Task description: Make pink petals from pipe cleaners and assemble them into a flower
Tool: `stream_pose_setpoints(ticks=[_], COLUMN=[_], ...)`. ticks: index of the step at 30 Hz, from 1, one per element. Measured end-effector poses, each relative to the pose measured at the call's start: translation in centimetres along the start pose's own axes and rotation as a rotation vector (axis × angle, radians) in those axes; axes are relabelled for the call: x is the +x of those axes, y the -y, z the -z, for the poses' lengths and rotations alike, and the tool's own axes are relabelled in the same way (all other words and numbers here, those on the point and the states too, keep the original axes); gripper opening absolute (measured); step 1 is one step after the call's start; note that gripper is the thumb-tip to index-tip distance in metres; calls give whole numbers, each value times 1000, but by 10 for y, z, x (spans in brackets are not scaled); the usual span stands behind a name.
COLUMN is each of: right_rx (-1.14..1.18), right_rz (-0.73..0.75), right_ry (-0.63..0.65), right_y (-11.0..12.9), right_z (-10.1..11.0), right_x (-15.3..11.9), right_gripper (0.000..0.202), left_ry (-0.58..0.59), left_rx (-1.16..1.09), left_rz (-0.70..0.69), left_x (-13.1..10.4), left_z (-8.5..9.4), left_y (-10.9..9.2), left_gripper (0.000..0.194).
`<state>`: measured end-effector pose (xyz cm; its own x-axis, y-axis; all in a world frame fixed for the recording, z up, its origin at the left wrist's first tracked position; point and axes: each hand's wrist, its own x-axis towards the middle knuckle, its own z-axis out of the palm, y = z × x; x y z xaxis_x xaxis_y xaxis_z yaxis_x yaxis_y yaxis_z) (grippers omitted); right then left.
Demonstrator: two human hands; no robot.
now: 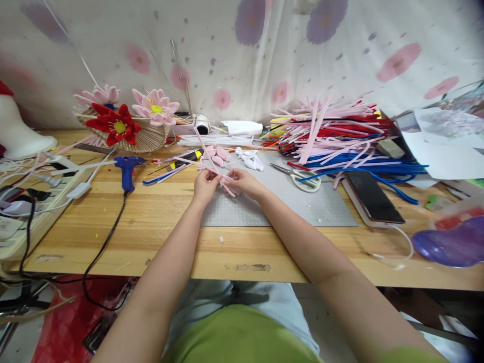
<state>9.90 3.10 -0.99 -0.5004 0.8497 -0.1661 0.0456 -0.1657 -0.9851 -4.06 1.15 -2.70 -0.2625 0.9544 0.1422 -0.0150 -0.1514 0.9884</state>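
Observation:
Over the grey cutting mat (242,214), my left hand (206,187) and my right hand (245,182) are close together, their fingers closed on pink pipe cleaners (228,188). The strips cross between the fingertips, and their long ends stick out up and to the left. Just beyond my hands lie pink petal shapes (216,154) of the same fuzzy material. White petal shapes (250,159) rest to the right of them. Scissors (302,179) with white handles lie on the mat, right of my right hand.
A blue glue gun (129,170) trails its cord on the left. Finished fuzzy flowers (120,126) stand at the back left. Bundled pipe cleaners (333,126) pile up at the back right. A phone (374,197), a purple container (449,244) and a power strip (45,209) flank the table.

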Motion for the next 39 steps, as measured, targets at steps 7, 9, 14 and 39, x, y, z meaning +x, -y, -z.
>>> stream_pose_setpoints(ticks=[7,9,14,39], right_rx=[52,82,65,17], right_rz=[-1,-6,10,110], right_ry=[22,33,0,170], right_y=[-1,0,3,-1], right_z=[-3,-5,-10,-7], right_x=[1,1,0,1], right_gripper=[30,32,33,30], left_ry=[85,119,86,16], left_rx=[-205,-197,-187,-222], left_rz=[227,250,238,167], left_x=[-3,-4,-4,-4], left_z=[-4,-3,0,3], left_y=[-13,-14,-11,-18], left_gripper=[35,38,34,28])
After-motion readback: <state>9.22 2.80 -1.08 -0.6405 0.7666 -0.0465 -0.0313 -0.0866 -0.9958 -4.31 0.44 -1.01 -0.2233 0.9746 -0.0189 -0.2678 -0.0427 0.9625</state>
